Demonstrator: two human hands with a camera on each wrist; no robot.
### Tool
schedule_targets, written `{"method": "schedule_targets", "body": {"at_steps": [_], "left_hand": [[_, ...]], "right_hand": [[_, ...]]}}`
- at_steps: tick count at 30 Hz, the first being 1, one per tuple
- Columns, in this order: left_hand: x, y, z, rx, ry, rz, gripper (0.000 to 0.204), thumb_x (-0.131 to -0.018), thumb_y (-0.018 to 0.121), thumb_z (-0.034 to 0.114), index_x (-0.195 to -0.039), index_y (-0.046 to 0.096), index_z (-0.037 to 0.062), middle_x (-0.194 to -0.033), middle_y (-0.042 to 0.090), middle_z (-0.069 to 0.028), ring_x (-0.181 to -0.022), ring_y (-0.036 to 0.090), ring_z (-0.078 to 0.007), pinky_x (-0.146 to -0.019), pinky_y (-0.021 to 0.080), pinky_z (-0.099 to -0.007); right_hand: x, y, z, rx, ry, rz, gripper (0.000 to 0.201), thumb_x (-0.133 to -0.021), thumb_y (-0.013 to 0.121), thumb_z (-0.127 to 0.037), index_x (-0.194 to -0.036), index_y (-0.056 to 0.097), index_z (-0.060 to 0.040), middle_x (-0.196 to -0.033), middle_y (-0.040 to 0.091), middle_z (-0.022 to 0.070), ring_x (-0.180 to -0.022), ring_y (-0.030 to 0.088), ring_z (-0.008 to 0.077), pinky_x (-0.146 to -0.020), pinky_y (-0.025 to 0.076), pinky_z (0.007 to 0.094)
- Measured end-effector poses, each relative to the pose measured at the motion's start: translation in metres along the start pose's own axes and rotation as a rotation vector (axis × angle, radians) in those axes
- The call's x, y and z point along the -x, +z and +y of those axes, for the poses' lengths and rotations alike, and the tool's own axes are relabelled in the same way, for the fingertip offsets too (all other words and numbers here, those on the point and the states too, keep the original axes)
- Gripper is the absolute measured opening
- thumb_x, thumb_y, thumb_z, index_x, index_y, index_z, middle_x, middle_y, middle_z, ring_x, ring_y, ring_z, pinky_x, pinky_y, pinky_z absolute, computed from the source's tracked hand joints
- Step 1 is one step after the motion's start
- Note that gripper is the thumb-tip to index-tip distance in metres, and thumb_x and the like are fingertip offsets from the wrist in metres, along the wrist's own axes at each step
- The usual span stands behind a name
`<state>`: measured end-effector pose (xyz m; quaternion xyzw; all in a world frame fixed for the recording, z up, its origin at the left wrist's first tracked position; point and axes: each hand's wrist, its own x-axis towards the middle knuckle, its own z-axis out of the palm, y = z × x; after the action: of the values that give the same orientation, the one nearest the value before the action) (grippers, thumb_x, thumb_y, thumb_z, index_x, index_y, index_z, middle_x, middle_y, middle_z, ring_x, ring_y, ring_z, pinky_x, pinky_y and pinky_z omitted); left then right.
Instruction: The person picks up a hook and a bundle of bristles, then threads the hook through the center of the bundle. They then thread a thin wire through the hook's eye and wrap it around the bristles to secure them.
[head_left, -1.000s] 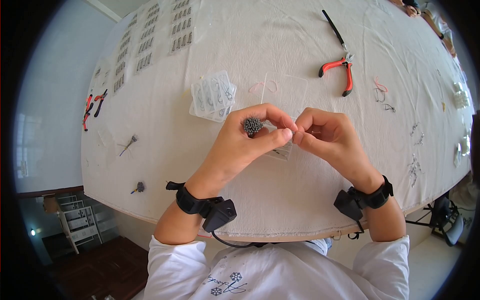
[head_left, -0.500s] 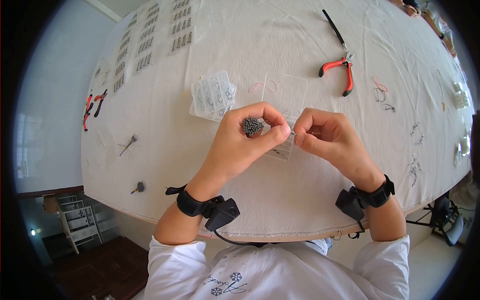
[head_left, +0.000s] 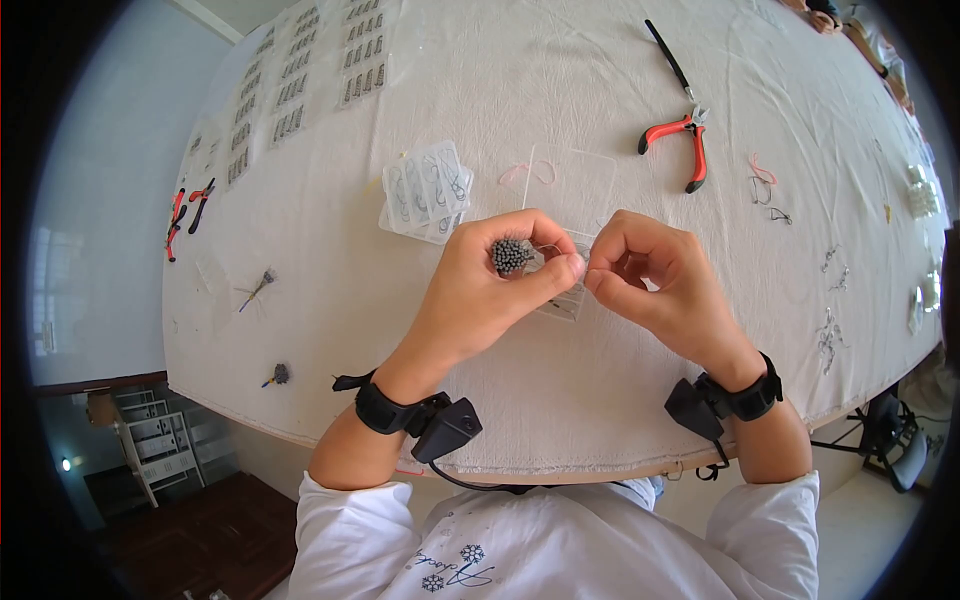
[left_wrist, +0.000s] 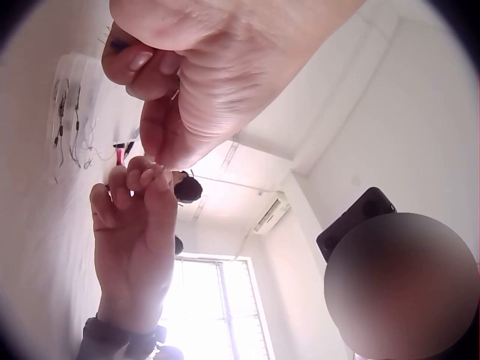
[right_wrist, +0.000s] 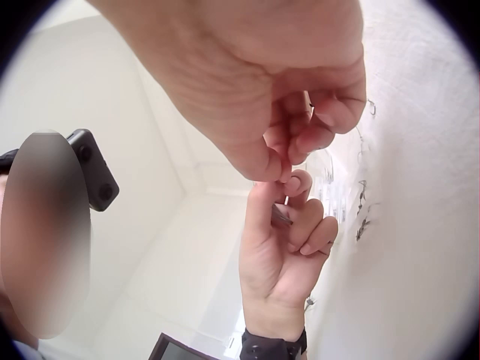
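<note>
Fingertip work over the clear case

Above the open clear case (head_left: 564,308), the left hand (head_left: 478,288) curls round a grey-headed bundle (head_left: 510,256), its thumb and forefinger seemingly pinching a fine strand (head_left: 549,247); palming the bundle presumably leaves those tips free for small work. The right hand (head_left: 672,278), fingers bent, has its tips right beside the left's; whether they pinch the strand too, I cannot tell. Left of the case lie stacked boxes (head_left: 425,192); beyond it, rightward, red-handled pliers (head_left: 697,150), probably within reach on the worktop (head_left: 560,400).
</note>
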<state>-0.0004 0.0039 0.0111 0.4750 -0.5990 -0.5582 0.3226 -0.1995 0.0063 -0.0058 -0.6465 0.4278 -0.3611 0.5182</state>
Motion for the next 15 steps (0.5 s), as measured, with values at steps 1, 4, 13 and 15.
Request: {"method": "schedule_targets", "body": {"at_steps": [1,4,13,15], "left_hand": [[0.0000,0.0005,-0.0013,0.004,-0.005,0.008,0.013,-0.086,0.068,0.016,-0.083,0.064,0.0043,-0.076,0.055,0.0067,-0.065,0.043,0.0004,-0.060,0.034,-0.0159],[0.0001,0.0014,-0.0021,0.026,0.007,0.012,0.012,-0.086,0.067,0.016,-0.084,0.063,0.0043,-0.077,0.056,0.0064,-0.066,0.043,0.0003,-0.060,0.034,-0.0160],[0.0005,0.0058,-0.0005,0.137,0.006,0.003,0.019,-0.085,0.068,0.017,-0.096,0.061,0.0032,-0.091,0.056,0.0035,-0.069,0.047,0.0000,-0.064,0.036,-0.0159],[0.0019,0.0059,0.0009,0.117,-0.022,-0.004,0.020,-0.085,0.069,0.017,-0.097,0.061,0.0032,-0.091,0.056,0.0030,-0.073,0.049,-0.0007,-0.066,0.038,-0.0160]], "right_hand": [[0.0000,0.0002,-0.0013,0.013,-0.008,0.004,0.007,-0.081,0.066,-0.009,-0.079,0.061,-0.0037,-0.072,0.060,-0.0015,-0.062,0.051,0.0042,-0.055,0.041,0.0206],[-0.0001,0.0004,-0.0018,0.031,-0.023,0.009,0.007,-0.081,0.066,-0.008,-0.079,0.061,-0.0037,-0.074,0.060,-0.0015,-0.063,0.051,0.0044,-0.055,0.041,0.0208],[-0.0009,0.0039,0.0009,-0.081,-0.037,0.144,0.007,-0.081,0.067,-0.006,-0.077,0.061,-0.0028,-0.076,0.059,-0.0019,-0.067,0.051,0.0033,-0.057,0.041,0.0204],[-0.0007,0.0044,-0.0008,-0.068,-0.036,0.164,0.007,-0.081,0.067,-0.006,-0.077,0.061,-0.0027,-0.075,0.059,-0.0018,-0.067,0.051,0.0034,-0.057,0.041,0.0206]]}}
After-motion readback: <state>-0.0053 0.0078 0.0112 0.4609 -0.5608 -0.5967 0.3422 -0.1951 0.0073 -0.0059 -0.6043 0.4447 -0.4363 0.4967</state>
